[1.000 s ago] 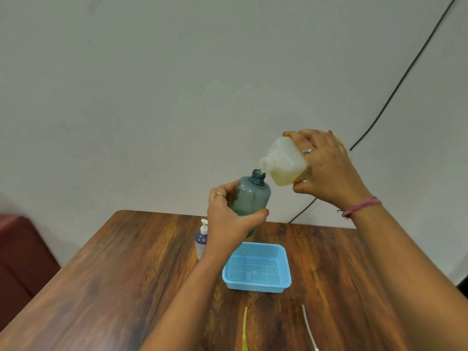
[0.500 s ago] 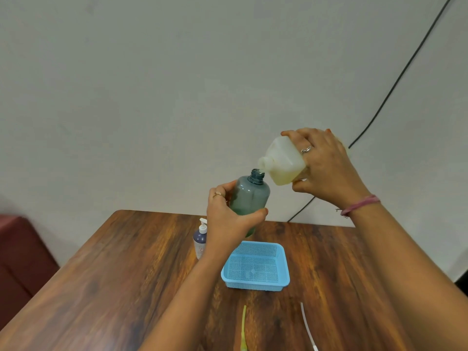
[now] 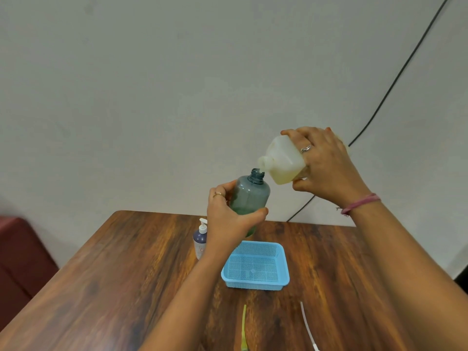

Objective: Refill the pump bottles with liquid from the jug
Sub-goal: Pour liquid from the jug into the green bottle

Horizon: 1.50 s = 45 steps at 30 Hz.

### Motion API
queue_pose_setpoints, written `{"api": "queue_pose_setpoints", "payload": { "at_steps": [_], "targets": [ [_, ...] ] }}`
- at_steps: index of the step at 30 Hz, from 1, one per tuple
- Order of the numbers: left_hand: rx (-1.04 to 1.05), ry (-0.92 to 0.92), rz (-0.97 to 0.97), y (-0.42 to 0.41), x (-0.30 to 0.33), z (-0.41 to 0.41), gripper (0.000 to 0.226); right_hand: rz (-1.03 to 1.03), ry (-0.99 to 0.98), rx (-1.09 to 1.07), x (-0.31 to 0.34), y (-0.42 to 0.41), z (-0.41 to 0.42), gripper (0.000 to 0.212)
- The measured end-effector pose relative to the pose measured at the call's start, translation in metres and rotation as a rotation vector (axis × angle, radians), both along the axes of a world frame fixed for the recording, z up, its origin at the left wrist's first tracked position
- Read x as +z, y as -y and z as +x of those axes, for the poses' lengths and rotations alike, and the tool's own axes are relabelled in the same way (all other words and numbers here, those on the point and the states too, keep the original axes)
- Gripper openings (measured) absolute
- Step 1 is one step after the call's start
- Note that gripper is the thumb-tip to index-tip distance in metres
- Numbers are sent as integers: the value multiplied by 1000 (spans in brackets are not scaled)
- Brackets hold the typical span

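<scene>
step: pouring from jug [image 3: 283, 160] into the open bottle [image 3: 249, 198]. Both held in the air above the table [image 3: 101, 287].
left hand [image 3: 228, 219]: wrapped round the bottle's lower body, thumb in front, fingers behind. Bottle near upright, neck leaning slightly toward the jug.
right hand [image 3: 326, 165]: clamped over the jug's base end, jug tipped spout-down to the left.
alignment: spout sits just above and right of the bottle mouth, lip about at the rim. Can't tell if they touch.
liquid: yellowish, pooled in the jug's low corner. No stream visible. My read is flow hasn't started or is too thin to see.
fill level: bottle is tinted. A darker green band shows low down, so probably part full.
do it well: rest the spout lip on the rim before tipping further. Raise the jug's base slowly. Narrow neck, so a fast tilt likely glugs and overshoots.
risk: nothing supports the bottle from below, so a spill lands on the table or basket [image 3: 255, 267]. Lowering the bottle onto the table would steady it.
other bottle: small pump bottle [image 3: 200, 239] stands behind the left wrist, pump on.
loose parts: green tube [image 3: 243, 328] and white tube [image 3: 307, 325] lie near the front edge, likely pump dip tubes.
</scene>
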<state>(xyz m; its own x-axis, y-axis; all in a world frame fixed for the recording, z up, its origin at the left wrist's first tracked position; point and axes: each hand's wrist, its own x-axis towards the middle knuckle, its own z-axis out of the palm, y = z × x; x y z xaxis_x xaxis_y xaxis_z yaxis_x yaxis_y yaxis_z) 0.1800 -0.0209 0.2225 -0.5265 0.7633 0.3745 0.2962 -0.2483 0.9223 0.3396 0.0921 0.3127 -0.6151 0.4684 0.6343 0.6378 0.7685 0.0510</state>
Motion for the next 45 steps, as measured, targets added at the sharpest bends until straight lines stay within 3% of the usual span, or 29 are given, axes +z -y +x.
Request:
{"api": "queue_pose_setpoints", "payload": {
  "at_steps": [45],
  "targets": [
    [46,23,-14,10,1,2,71,41,28,-7,5,8,0,98]
  ]
}}
